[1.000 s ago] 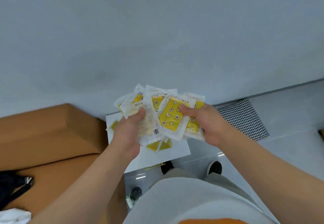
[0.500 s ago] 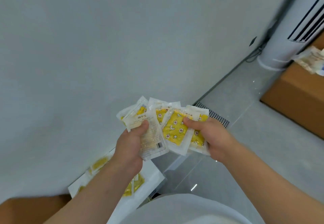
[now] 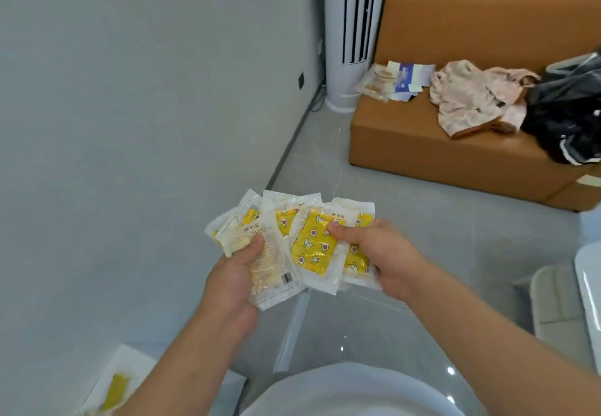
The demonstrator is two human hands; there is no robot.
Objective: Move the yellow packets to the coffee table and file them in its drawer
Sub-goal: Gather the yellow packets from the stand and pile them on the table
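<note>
Head: packets (image 3: 313,246) in left grip (image 3: 234,280), right grip (image 3: 382,253)

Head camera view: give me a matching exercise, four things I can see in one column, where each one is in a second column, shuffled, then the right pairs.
Things
1. fanned yellow packets
2. white tower unit
3. pink garment
4. lone yellow packet

Places
A. lying on the orange sofa
B. on a white sheet at the lower left
C. held between the left hand and the right hand
D. standing upright just left of the sofa

Pairs: 1-C, 2-D, 3-A, 4-B
</note>
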